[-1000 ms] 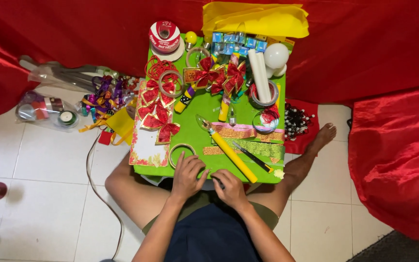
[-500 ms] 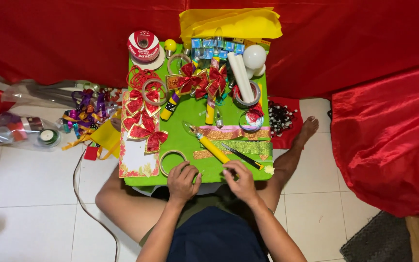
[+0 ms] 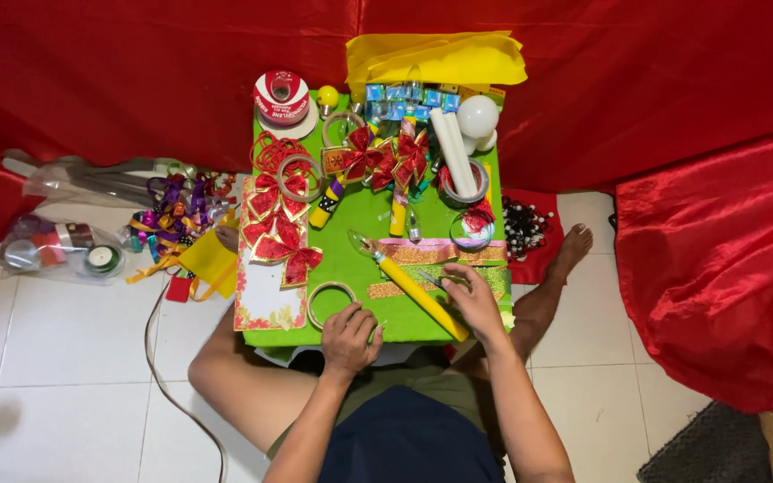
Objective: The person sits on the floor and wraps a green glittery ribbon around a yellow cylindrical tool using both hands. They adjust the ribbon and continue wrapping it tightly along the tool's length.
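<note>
Your left hand [image 3: 349, 338] curled at the green table's [image 3: 351, 259] near edge beside a tape ring [image 3: 327, 302], grip unclear, your right hand [image 3: 474, 300] fingers loosely bent touching small scissors [image 3: 437, 283], yellow candle lamp [image 3: 413, 286] between, red bows [image 3: 284, 233] beyond.

bright even light, soft shadows, sharp focus

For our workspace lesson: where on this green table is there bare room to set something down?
Bare green table lies between the red bows and the yellow candle, above the ring by the left hand. The far end, around the white roll, is crowded.
</note>
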